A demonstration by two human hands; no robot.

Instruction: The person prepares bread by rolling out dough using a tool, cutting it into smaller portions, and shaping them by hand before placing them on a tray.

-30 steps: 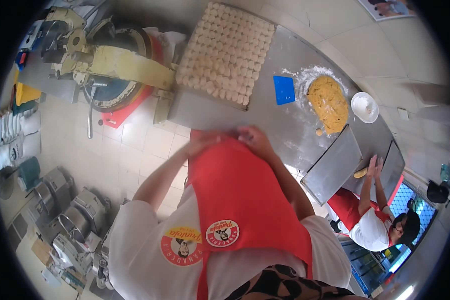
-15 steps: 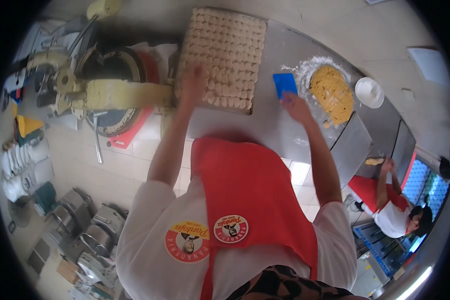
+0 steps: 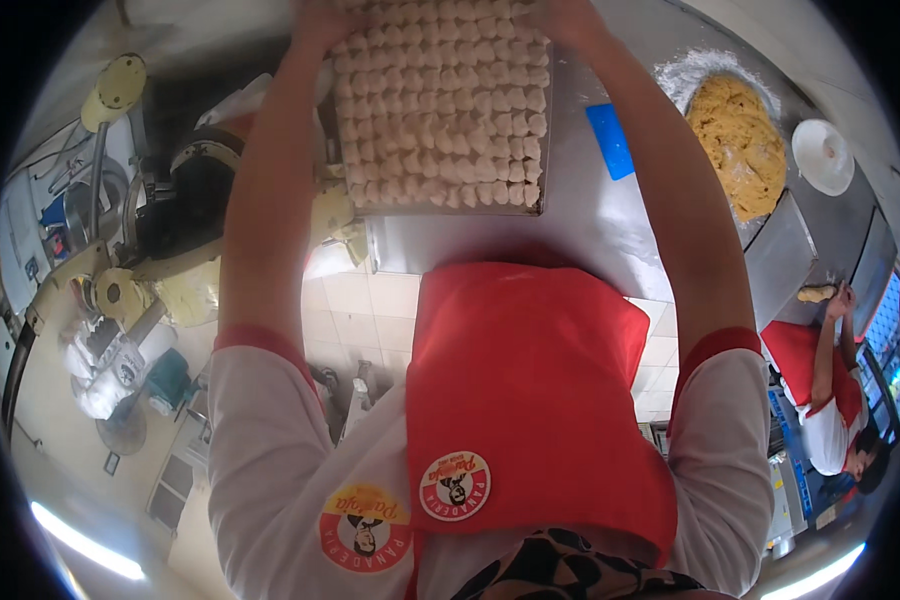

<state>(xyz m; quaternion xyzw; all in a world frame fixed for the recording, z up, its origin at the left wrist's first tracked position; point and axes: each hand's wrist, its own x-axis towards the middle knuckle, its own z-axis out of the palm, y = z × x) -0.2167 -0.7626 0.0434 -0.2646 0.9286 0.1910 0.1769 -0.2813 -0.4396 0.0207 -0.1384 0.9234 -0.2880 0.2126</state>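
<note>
A tray (image 3: 544, 150) of piped, pale dough mounds (image 3: 450, 100) in close rows lies on the steel table (image 3: 580, 225). My left hand (image 3: 322, 24) is at its far left edge, fingers curled over the side. Across from it, my right hand (image 3: 568, 22) grips the far right edge. The upper frame edge cuts off part of both hands. A blue dough scraper (image 3: 610, 141) lies on the table beside my right forearm, touched by neither hand.
Right of my arm sits a yellow dough mass (image 3: 740, 145) on flour, beside a white bowl (image 3: 822, 157). At far right a co-worker (image 3: 830, 400) handles a dough piece (image 3: 816, 293). Left of the tray stands a cream-coloured machine (image 3: 120, 290) with a lever.
My right hand has let go of the blue scraper and moved to the tray's far right edge. My left hand has reached farther along the tray's left side. The view has shifted.
</note>
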